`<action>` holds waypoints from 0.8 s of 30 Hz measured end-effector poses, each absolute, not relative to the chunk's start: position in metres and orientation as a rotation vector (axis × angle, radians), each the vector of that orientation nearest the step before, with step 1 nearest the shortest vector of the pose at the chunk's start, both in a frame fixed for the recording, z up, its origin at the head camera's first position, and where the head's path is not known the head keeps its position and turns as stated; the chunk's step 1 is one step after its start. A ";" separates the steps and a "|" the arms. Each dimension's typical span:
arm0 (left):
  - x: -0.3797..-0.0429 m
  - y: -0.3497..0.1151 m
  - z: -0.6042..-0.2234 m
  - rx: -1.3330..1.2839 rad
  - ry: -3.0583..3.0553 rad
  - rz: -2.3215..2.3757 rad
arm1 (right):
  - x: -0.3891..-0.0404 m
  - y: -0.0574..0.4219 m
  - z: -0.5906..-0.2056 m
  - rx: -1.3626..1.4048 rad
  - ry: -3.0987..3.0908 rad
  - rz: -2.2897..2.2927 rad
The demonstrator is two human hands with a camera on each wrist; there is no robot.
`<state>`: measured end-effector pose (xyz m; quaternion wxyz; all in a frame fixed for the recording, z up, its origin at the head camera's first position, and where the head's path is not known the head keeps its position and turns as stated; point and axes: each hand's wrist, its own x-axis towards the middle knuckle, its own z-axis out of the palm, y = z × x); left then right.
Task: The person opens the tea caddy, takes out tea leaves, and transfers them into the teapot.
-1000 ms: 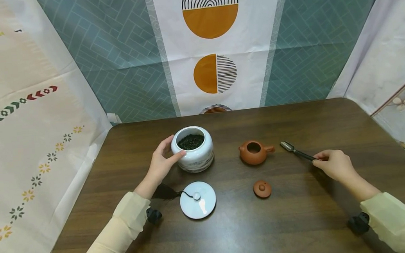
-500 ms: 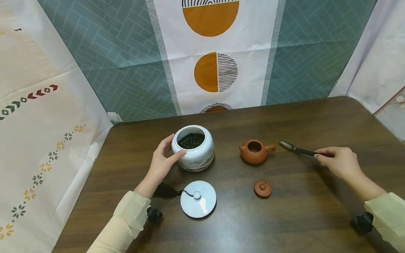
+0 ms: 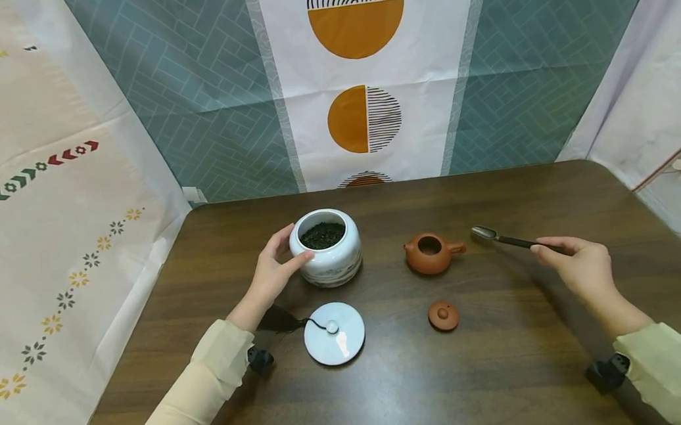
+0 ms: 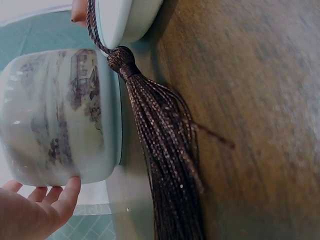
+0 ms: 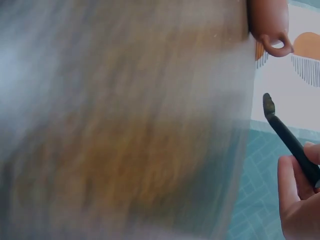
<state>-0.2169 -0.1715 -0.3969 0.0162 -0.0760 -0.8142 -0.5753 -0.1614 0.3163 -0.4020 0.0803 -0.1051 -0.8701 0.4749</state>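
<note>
A round white tea jar [image 3: 327, 253], filled with dark loose tea leaves [image 3: 322, 235], stands uncovered left of centre. My left hand [image 3: 274, 263] holds its left side, thumb at the front and fingers behind. In the left wrist view, fingertips touch the painted jar wall [image 4: 55, 115]. On the right, my right hand [image 3: 584, 264] grips the black handle of a tea scoop [image 3: 514, 242]. Its metal bowl points left, towards the teapot, and the scoop is raised off the table. The right wrist view shows the handle [image 5: 290, 137] between thumb and fingers.
A brown clay teapot [image 3: 428, 254] stands lidless between the hands, handle to the right. Its small lid [image 3: 443, 315] lies in front. The white jar lid [image 3: 334, 333] with a dark tassel [image 3: 279, 319] lies before the jar. Wood table [image 3: 400, 392]; cloth hangs behind it.
The right hand has lifted the scoop and shifted a little right and away, turning the handle more level. The left hand stays on the jar.
</note>
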 end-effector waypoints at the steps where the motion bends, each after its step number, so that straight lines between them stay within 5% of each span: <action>1: -0.217 -0.172 -0.397 -0.239 -2.530 -1.789 | -0.162 0.316 -0.401 -0.311 -2.554 1.491; 16: -0.218 -0.170 -0.398 -0.254 -2.514 -1.807 | -0.204 0.354 -0.460 -0.222 -1.865 2.053; 24: -0.219 -0.171 -0.400 -0.260 -2.488 -1.828 | -0.196 0.328 -0.416 -0.185 -1.623 2.344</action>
